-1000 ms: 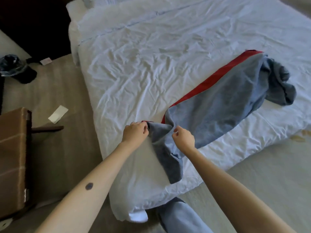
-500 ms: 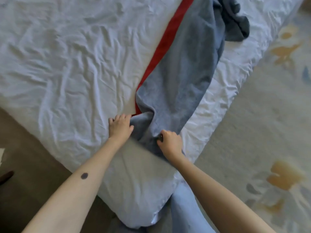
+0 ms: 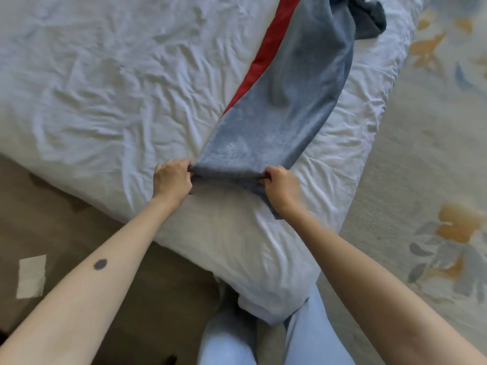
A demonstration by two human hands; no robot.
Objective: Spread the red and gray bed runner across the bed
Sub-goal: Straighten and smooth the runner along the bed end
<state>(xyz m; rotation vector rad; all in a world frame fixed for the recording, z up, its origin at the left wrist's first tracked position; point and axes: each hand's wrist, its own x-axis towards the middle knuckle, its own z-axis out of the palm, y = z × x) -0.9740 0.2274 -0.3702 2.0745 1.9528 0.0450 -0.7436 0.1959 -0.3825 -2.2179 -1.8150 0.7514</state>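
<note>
The left hand [image 3: 172,177] pinches one near corner of the bed runner [image 3: 290,101], fingers curled tight. The runner lies on the white bed [image 3: 105,88], close to its right edge, with the far end bunched up. It looks soft, floppy and light, so the corners are the best place to hold. The right hand [image 3: 279,184] pinches the other corner. A moment ago the near edge was scrunched between the hands; now it is pulled wide.

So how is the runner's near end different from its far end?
The near end is stretched taut between the left hand and right hand; the far end lies bunched, untouched. The near end looks lighter gray, the far end darker. Both are gray cloth.
</note>
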